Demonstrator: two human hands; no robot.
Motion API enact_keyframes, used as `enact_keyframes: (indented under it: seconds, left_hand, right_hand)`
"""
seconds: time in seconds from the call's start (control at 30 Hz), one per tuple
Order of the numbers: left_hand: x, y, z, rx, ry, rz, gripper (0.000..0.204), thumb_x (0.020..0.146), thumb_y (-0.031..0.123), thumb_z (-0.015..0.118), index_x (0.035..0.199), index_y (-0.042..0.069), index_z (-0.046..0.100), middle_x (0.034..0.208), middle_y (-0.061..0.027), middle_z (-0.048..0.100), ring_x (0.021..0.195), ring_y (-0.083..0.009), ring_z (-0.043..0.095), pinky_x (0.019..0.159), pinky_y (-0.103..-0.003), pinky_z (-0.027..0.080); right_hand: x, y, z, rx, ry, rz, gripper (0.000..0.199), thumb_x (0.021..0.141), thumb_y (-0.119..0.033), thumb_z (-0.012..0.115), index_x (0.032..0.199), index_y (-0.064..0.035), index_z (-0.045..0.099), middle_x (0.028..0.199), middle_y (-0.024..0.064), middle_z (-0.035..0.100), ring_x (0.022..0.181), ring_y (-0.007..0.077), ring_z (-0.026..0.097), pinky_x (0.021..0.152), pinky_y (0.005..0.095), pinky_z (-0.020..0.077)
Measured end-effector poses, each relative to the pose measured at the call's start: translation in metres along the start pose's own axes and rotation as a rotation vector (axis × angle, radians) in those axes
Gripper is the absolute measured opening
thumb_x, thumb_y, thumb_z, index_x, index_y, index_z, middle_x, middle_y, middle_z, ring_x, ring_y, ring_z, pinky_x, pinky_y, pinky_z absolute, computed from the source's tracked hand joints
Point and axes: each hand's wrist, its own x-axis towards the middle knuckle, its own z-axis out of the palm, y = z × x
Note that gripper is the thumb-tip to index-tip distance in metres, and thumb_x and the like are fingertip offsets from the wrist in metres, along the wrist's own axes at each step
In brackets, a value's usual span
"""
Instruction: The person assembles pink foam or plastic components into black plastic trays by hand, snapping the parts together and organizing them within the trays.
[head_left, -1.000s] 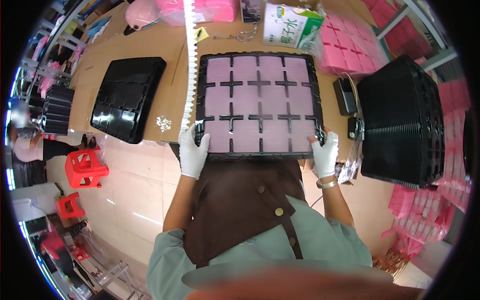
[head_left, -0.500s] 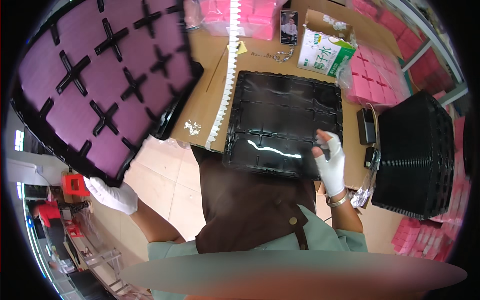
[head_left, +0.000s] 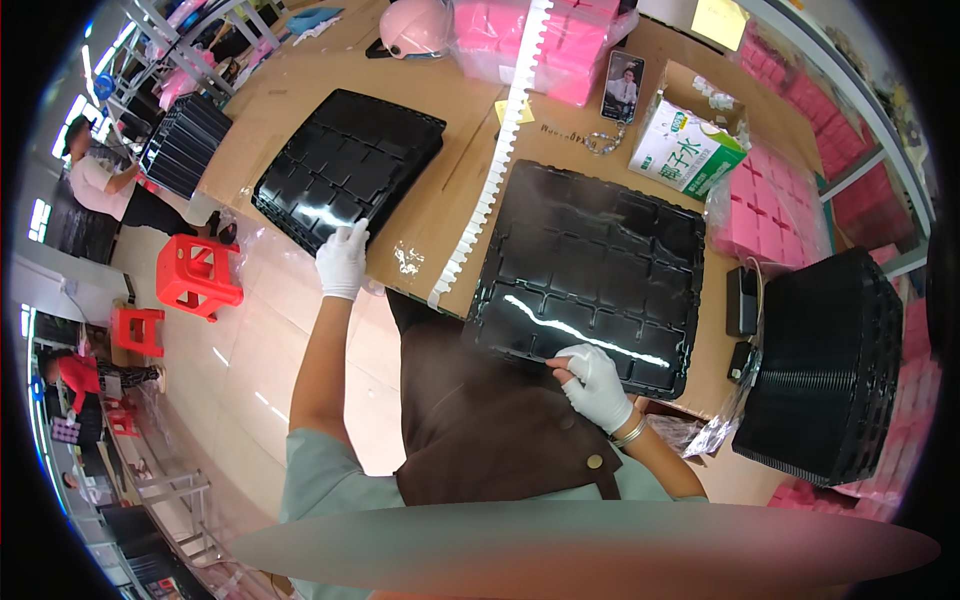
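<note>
1. Desk (head_left: pixel 455 150): brown, near edge running diagonally past both trays; open strip of bare top between the trays, split by a white serrated strip (head_left: pixel 490 180).
2. Tall stack of black trays (head_left: pixel 830 370) just off the desk's right end, crowding that side.
3. Black compartment tray (head_left: pixel 600 265) at the near edge, near-left corner overhanging slightly.
4. Second black tray stack (head_left: pixel 350 165) at the desk's left near corner.
5. Carton (head_left: pixel 685 150) behind the tray, towards the far edge.
6. Right hand (head_left: pixel 595 385), white-gloved, fingers curled, pinching the tray's near rim.
7. Left hand (head_left: pixel 343 260), gloved, fingers pressed together, touching the left stack's near edge.
</note>
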Motion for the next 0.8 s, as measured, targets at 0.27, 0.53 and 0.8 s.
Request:
enact_keyframes:
  seconds: [0.27, 0.53, 0.8]
  left_hand:
    - [-0.013, 0.001, -0.005, -0.183, -0.051, -0.170, 0.018, 0.088, 0.019, 0.059, 0.105, 0.016, 0.065, 0.084, -0.0051, 0.059, 0.074, -0.0272, 0.060, 0.062, -0.041, 0.048]
    - [0.009, 0.065, -0.033, -0.211, 0.015, -0.242, 0.032, 0.085, 0.026, 0.063, 0.114, 0.013, 0.060, 0.102, -0.0105, 0.057, 0.091, -0.0304, 0.056, 0.075, -0.045, 0.047]
    - [-0.031, 0.131, -0.035, -0.555, -0.493, -0.392, 0.055, 0.079, 0.042, 0.070, 0.120, 0.008, 0.056, 0.110, -0.0155, 0.055, 0.101, -0.0331, 0.058, 0.083, -0.043, 0.049]
  right_hand:
    - [0.013, 0.006, 0.003, -0.045, -0.020, 0.025, 0.010, 0.078, -0.010, 0.066, 0.087, -0.0079, 0.068, 0.088, 0.0069, 0.065, 0.081, 0.0293, 0.059, 0.073, 0.0398, 0.0459]
    - [0.032, 0.009, 0.005, 0.086, 0.050, 0.108, 0.009, 0.082, -0.007, 0.064, 0.089, -0.0035, 0.068, 0.087, 0.0100, 0.066, 0.079, 0.0269, 0.063, 0.070, 0.0338, 0.0482]
    - [0.051, -0.008, 0.000, 0.028, -0.003, 0.021, 0.011, 0.083, -0.009, 0.064, 0.092, -0.0030, 0.068, 0.087, 0.0122, 0.065, 0.080, 0.0299, 0.063, 0.071, 0.0345, 0.0486]
